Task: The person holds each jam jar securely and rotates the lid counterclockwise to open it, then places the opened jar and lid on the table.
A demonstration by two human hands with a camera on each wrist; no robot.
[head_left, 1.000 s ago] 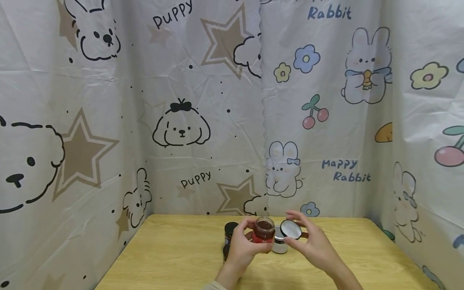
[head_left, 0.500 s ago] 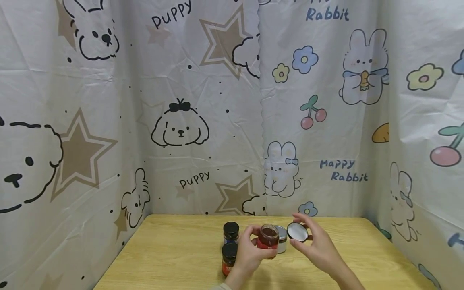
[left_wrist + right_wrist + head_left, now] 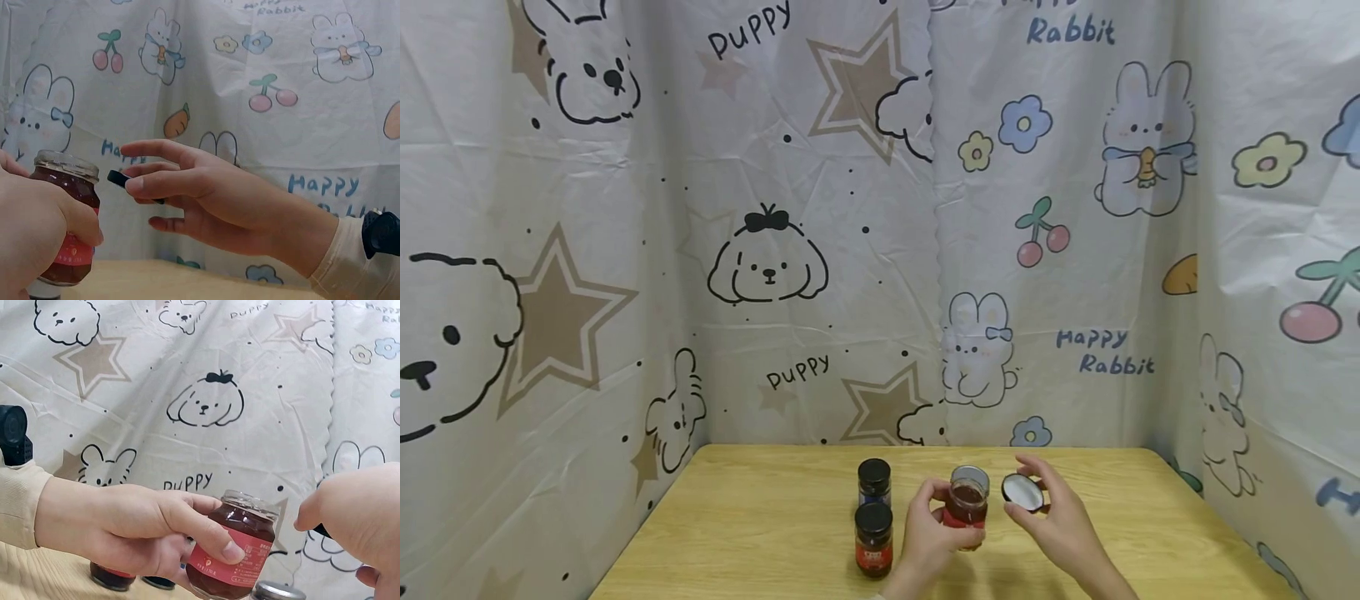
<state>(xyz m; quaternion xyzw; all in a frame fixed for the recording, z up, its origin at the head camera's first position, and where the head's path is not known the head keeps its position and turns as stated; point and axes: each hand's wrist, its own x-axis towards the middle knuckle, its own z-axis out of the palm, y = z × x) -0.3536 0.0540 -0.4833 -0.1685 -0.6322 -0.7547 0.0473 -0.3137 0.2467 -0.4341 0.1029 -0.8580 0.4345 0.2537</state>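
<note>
My left hand (image 3: 928, 533) grips an open glass jar (image 3: 966, 506) with a red label and dark red-brown contents, held above the table. In the right wrist view the jar (image 3: 232, 547) leans slightly, thumb across its label. My right hand (image 3: 1060, 517) pinches a round lid (image 3: 1022, 492) by its edge, its white inside facing the head camera. In the left wrist view the lid (image 3: 117, 179) shows as a dark rim, apart from the jar's mouth. A silver-lidded jar (image 3: 970, 475) stands behind the held jar, mostly hidden by it.
Two black-lidded jars stand left of my left hand: a red-labelled one (image 3: 874, 540) in front, a blue-labelled one (image 3: 874, 479) behind. The wooden table (image 3: 737, 517) ends at a printed curtain (image 3: 820, 250) at the back and sides.
Both hands have shifted right and a little lower, with the jar and the lid. The gap between jar and lid has widened slightly. The two black-lidded jars have come into fuller view.
</note>
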